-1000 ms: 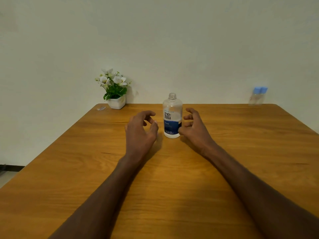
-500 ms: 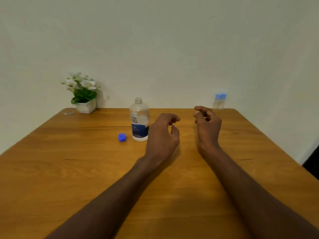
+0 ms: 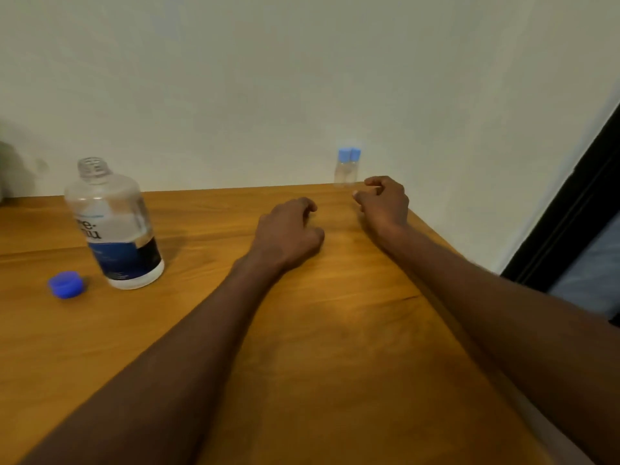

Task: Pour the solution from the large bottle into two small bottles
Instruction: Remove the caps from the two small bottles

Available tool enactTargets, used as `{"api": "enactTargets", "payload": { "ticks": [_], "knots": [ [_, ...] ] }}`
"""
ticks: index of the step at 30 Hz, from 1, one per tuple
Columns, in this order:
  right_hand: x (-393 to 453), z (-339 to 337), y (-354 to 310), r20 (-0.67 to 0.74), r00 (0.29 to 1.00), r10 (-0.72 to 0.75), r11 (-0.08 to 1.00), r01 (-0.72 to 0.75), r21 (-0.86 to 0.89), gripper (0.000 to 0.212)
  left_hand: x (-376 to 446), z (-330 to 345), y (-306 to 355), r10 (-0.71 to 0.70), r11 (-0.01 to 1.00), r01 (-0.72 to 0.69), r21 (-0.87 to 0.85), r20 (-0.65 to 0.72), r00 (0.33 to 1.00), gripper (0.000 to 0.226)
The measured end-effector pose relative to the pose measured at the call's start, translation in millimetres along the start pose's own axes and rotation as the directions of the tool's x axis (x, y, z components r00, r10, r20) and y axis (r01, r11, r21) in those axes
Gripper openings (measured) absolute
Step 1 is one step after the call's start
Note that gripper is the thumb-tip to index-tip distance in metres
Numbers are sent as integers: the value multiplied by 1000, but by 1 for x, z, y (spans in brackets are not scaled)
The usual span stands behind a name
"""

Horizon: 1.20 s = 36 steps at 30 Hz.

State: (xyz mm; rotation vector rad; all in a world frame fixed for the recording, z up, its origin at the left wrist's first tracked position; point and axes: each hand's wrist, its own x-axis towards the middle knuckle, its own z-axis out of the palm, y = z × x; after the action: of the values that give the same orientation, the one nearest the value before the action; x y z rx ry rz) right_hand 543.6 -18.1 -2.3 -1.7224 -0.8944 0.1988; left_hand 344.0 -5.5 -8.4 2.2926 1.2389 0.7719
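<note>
Big bottle: It stands on the table at the left of the frame. Its top has no cap on it. It is clear, with a white and dark blue label. It looks blurry and seems to lean a little to the left.

Blue cap: It lies on the table in the lower left of the frame, just beside the bottom of the big bottle. They are not touching.

Small bottles: Two little clear bottles with light blue caps stand side by side at the far edge of the table, by the wall, in the upper middle of the frame. They are blurry.

Left hand: It is in the middle of the frame, low over the table. Its fingers hang loosely curled and hold nothing. It is well apart from the big bottle.

Right hand: It is right of the middle, near the small bottles but not touching them. Its fingers are loosely curled and hold nothing.

Table: It is brown wood and fills the lower part of the frame.

Wall: It is plain and pale, across the top of the frame.
</note>
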Motion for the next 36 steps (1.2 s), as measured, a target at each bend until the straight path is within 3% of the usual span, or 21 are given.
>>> {"api": "enactTargets", "payload": {
  "ticks": [5, 10, 17, 29, 36],
  "knots": [
    [52, 20, 6, 84, 996, 42, 990, -30, -136, 62, 5, 1, -8, -38, 983, 27, -184, -56, 998, 43],
    [76, 33, 11, 50, 998, 40, 967, -26, -252, 55, 8, -2, -8, -33, 981, 17, -195, -78, 996, 38],
    [89, 39, 13, 66, 997, 34, 958, -14, -285, 53, 7, 0, -7, -35, 979, 18, -204, -79, 996, 35],
    [94, 45, 17, 4, 998, 67, 962, -64, -265, 27, 2, -4, -4, -59, 970, 44, -239, -55, 997, 35],
    [86, 39, 17, -92, 990, 103, 994, -106, -30, 18, 2, -2, -5, -81, 958, 47, -284, -109, 991, 34]
  ]
}}
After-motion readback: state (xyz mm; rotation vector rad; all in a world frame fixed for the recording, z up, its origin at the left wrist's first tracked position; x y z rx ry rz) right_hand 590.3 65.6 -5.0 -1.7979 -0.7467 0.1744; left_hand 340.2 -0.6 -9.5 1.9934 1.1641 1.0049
